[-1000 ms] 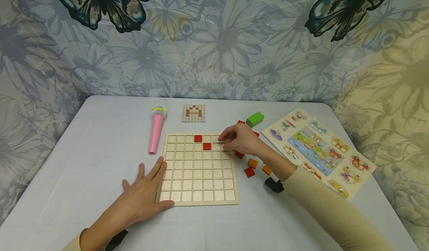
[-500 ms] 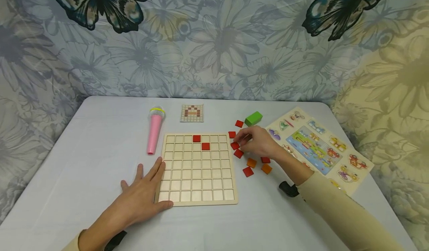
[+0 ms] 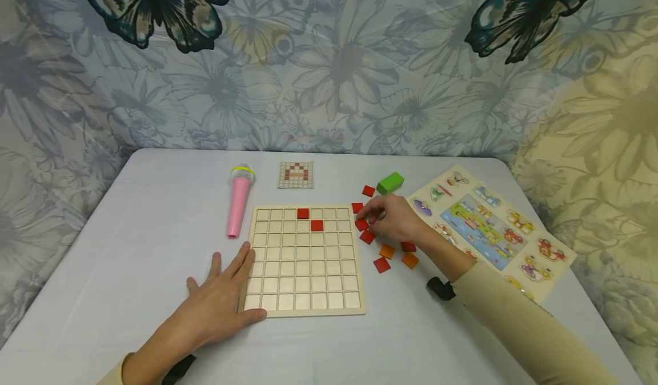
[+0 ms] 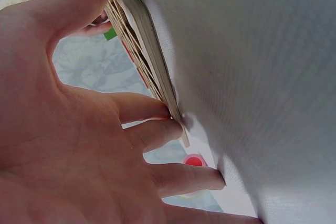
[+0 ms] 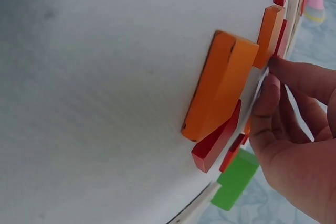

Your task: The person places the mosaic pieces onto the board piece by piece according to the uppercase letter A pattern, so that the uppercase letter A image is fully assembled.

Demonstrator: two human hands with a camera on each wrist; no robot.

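Red square tiles [image 3: 381, 265] lie loose just right of the pale wooden gridded board [image 3: 303, 268], two more sitting in its far rows, and in the head view the step in hand looks like picking up a tile beneath the right hand [image 3: 394, 220]. Left-wrist view shows the left hand [image 4: 89, 135] with fingers straight and spread, two fingertips touching the board's left edge. From the right wrist, beyond two orange rectangular blocks [image 5: 219, 87], thumb and index finger are close together, whether gripping a tile I cannot tell; the next move seems to call for a secure pinch.
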